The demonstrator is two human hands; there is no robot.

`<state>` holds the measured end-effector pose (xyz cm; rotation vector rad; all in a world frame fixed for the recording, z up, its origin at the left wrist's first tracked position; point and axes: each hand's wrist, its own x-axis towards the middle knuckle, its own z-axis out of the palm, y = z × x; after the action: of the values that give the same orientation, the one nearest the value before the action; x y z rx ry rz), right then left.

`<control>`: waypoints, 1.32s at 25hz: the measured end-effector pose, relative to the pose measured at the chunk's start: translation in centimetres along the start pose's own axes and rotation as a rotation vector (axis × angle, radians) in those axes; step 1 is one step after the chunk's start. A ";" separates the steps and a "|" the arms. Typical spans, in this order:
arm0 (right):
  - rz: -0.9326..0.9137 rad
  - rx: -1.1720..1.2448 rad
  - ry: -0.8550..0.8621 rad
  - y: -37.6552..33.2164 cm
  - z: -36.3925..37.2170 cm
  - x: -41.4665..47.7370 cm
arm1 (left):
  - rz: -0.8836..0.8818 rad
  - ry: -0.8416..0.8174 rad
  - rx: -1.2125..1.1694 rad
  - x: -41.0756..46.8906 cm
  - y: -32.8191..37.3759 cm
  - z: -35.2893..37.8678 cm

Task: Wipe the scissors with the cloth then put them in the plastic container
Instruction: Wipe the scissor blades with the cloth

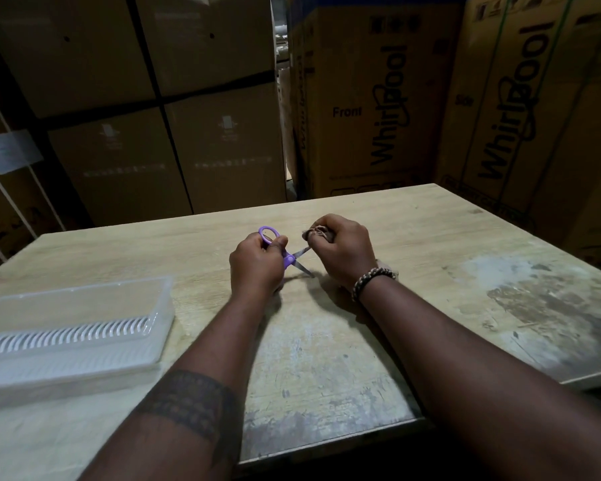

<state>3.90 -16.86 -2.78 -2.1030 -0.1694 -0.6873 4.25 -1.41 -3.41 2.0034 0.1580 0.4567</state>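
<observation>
Head view: scissors [285,253] up off the table [431,237], blades spread in a V, purple handles gripped tight in the left hand [257,263], thumb pressed near one loop. Right hand [342,251] closed in a fist just right of the scissors, a small wad of cloth [315,232] bunched in the fingers, mostly hidden. Upper blade running up and right from the pivot, tip meeting that wad; lower blade running down and right, tip free, apparently just above the table. So the wipe looks underway on the upper blade, long axis aimed straight at the right fist, the stroke likely running along it between pivot and tip. Container [84,293] well left of the scissors and nearer the body, open top, ribbed white insert inside. Left hand closer to it than the right, so probably the one for the drop; blades would need closing first
</observation>
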 end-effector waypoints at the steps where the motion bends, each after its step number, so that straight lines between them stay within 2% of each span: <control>1: 0.008 0.060 -0.065 -0.3 0.3 -0.1 | 0.000 0.001 0.003 0.0 -0.1 0.1; 4: 0.002 0.002 -0.235 -0.2 0.9 -0.4 | 0.005 0.001 0.014 0.2 0.0 0.1; 9: 0.008 -0.129 -0.035 0.4 0.5 0.1 | -0.002 -0.011 0.036 0.2 0.1 0.0; 13: -0.108 -0.074 -0.206 0.0 0.7 -0.8 | 0.015 -0.005 0.056 0.1 0.2 0.0; 18: -0.004 -0.195 -0.048 0.7 0.7 0.2 | 0.002 -0.014 0.071 0.1 0.3 0.0; 21: -0.139 -0.096 -0.160 0.4 0.8 -0.6 | 0.003 -0.002 0.078 0.2 0.2 0.0; 23: -0.146 -0.095 -0.218 0.4 1.1 -0.8 | -0.008 -0.004 0.087 0.4 0.1 0.0; 28: -0.001 -0.238 -0.053 1.0 0.7 0.2 | -0.031 -0.025 0.068 0.2 0.4 -0.1; 31: 0.022 -0.061 -0.001 0.9 0.4 0.1 | -0.027 -0.030 0.056 0.0 0.5 -0.2; 33: 0.125 0.160 -0.024 0.6 0.0 0.1 | -0.025 -0.035 0.054 0.0 0.6 -0.1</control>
<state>4.23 -17.24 -3.13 -1.9510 -0.1019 -0.5557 4.15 -1.56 -2.83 2.0589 0.1755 0.4048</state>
